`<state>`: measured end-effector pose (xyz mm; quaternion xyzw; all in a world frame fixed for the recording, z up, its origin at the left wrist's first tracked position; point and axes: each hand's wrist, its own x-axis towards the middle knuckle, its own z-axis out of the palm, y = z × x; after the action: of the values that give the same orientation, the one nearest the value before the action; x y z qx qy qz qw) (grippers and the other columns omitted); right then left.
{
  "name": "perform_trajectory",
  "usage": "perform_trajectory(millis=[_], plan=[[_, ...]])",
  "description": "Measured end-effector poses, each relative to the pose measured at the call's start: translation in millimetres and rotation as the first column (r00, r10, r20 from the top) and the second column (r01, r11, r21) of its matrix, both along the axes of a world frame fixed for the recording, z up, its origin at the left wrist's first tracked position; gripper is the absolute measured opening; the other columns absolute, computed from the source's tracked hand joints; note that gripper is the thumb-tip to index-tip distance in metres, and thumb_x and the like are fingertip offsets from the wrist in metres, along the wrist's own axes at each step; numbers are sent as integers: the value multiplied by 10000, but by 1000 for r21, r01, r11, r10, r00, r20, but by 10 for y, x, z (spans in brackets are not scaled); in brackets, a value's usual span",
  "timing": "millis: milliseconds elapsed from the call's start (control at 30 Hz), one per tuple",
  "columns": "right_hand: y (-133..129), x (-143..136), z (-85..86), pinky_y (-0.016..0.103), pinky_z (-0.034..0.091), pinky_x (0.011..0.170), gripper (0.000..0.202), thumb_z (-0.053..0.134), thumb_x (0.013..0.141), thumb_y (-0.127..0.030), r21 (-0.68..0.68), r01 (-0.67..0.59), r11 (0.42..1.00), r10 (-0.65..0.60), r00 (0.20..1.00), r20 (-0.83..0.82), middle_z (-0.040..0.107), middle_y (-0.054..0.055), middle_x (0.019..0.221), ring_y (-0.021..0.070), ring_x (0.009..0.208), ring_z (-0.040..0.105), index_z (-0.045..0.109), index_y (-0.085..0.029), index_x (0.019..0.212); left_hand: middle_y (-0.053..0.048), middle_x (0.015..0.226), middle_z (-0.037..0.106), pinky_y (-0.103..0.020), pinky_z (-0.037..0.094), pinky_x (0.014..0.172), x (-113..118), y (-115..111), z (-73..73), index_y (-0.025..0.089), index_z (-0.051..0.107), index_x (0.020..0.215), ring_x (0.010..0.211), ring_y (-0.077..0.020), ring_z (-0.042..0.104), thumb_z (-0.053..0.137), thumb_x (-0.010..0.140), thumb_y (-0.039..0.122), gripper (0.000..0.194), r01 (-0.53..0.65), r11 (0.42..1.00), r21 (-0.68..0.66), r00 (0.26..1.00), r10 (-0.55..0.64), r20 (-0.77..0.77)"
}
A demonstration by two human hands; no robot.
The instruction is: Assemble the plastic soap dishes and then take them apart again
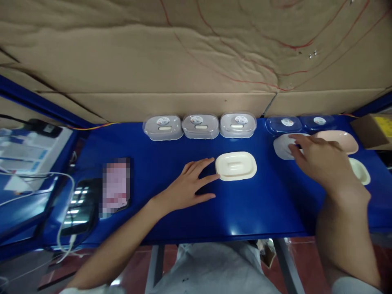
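A cream oval dish (235, 166) with a raised bar in its middle lies on the blue table. My left hand (191, 183) is open beside it, fingers spread, with the fingertips at the dish's left edge. Over on the right, my right hand (321, 159) has its thumb and index finger on a frosted white oval container (282, 148). The hand covers that container's right part, and its other fingers are partly hidden. Just beyond it are a pinkish oval dish (344, 141) and a second cream dish (361, 171), partly behind my wrist.
Three clear-lidded boxes (200, 127) with round labels line the back edge. Two clear lids (283, 124) lie farther right. A phone (116, 183), a dark glossy device (79, 208) and white cables are at left. A cardboard wall (153, 61) rises behind; an open carton (372, 130) stands right.
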<state>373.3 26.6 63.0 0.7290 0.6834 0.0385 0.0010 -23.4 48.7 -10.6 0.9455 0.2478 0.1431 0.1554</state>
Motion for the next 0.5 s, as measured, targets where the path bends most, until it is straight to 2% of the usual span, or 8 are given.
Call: perform_trajectory(millis=[33, 100, 167, 267, 367, 500], plan=[[45, 74, -25, 700, 577, 1009, 505, 408, 1132, -353, -43, 84, 996, -81, 995, 64, 792, 286, 1254, 489, 1157, 778, 661, -105, 1493, -247, 1748, 382, -660, 443, 1232, -7, 3, -4, 231, 658, 1489, 1614, -426, 417, 725, 1082, 420, 453, -4, 1000, 2, 1000, 4, -2], [84, 142, -111, 670, 599, 964, 532, 384, 1139, -382, -129, 127, 983, -115, 989, 97, 796, 275, 1244, 483, 1129, 786, 627, -125, 1537, -241, 1729, 421, -649, 452, 1233, -20, 4, -10, 219, 660, 1486, 1598, -414, 443, 712, 1091, 410, 443, -12, 1000, 6, 1000, 13, -4], [83, 134, -212, 649, 609, 960, 546, 372, 1140, -400, -175, 57, 983, -48, 997, 59, 791, 255, 1276, 469, 1157, 778, 605, -158, 1571, -239, 1723, 440, -632, 465, 1233, -28, -2, -14, 211, 602, 1560, 1594, -404, 452, 707, 1094, 404, 515, -18, 1000, 10, 1000, 18, -1], [78, 73, -316, 625, 601, 1043, 541, 369, 1145, -412, -129, -108, 986, 94, 989, -113, 768, 219, 1372, 421, 1237, 759, 598, -188, 1582, -223, 1756, 411, -625, 470, 1234, -32, -20, -25, 234, 513, 1652, 1605, -407, 439, 717, 1089, 397, 620, -7, 1000, 18, 1000, 7, -14], [102, 18, -337, 555, 561, 1174, 491, 404, 1154, -401, -37, -273, 961, 241, 897, -370, 724, 144, 1498, 333, 1353, 715, 594, -229, 1573, -201, 1787, 378, -646, 468, 1228, -36, -40, -48, 260, 486, 1680, 1594, -420, 450, 714, 1091, 396, 646, 21, 999, 32, 999, -19, -51], [131, -26, -320, 509, 557, 1211, 435, 495, 1142, -375, 31, -358, 933, 316, 774, -549, 682, 91, 1566, 279, 1401, 688, 592, -297, 1559, -196, 1797, 369, -654, 469, 1222, -40, -60, -78, 246, 471, 1692, 1580, -425, 465, 704, 1095, 418, 664, 33, 998, 59, 997, -28, -73]])
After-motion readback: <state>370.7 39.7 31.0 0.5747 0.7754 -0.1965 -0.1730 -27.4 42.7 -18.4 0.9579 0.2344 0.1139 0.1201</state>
